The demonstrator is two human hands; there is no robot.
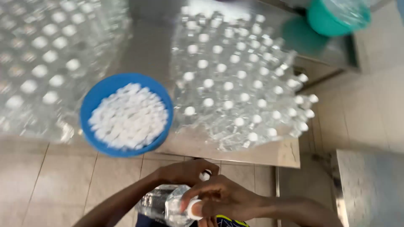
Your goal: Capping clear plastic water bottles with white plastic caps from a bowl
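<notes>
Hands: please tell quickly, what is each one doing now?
Left hand: closed around a clear plastic bottle.
Right hand: fingers pinching the bottle's white cap.

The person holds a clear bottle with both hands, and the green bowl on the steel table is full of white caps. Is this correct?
Not quite. In the head view the bowl full of white caps is blue, not green. Both the left hand and right hand do hold the clear bottle, below the steel table.

A clear plastic water bottle [166,204] lies tilted below the blue round bowl [126,114], a white round plastic cap [194,209] at its mouth.
</notes>
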